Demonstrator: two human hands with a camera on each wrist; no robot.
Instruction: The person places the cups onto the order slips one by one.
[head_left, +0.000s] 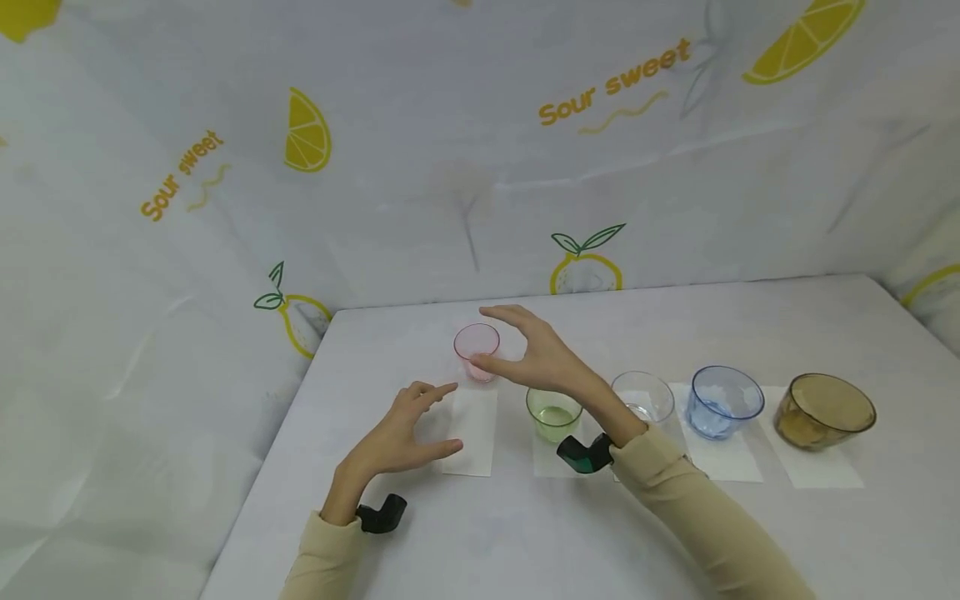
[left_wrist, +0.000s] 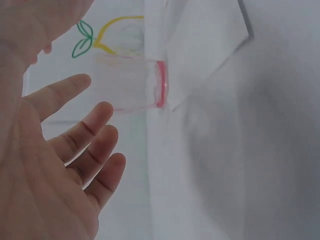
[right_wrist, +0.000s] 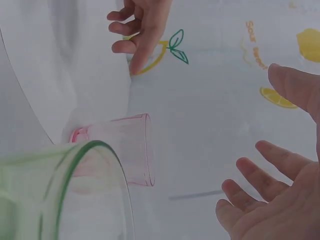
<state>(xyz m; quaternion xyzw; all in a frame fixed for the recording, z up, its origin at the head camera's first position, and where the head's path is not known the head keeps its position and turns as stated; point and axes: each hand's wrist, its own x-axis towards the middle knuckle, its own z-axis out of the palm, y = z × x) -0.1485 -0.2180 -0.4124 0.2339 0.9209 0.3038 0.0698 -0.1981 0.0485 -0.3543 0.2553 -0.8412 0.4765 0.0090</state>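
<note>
A small pink-tinted glass (head_left: 477, 354) stands upright at the back of the table, just behind a white paper rectangle (head_left: 472, 433). My right hand (head_left: 542, 354) hovers at its right, thumb and fingers spread apart, holding nothing. In the head view the thumb overlaps the glass, but the right wrist view shows a gap between hand and pink glass (right_wrist: 120, 150). Lower and to the left, my left hand (head_left: 405, 433) is held in the air beside the paper, its fingers extended and nothing in them. A green glass (head_left: 553, 417) stands below my right forearm.
To the right a clear glass bowl (head_left: 642, 396), a blue bowl (head_left: 725, 404) and an amber bowl (head_left: 823, 412) stand in a row on or by white papers. A lemon-printed cloth (head_left: 420, 167) hangs behind the white table (head_left: 525, 542).
</note>
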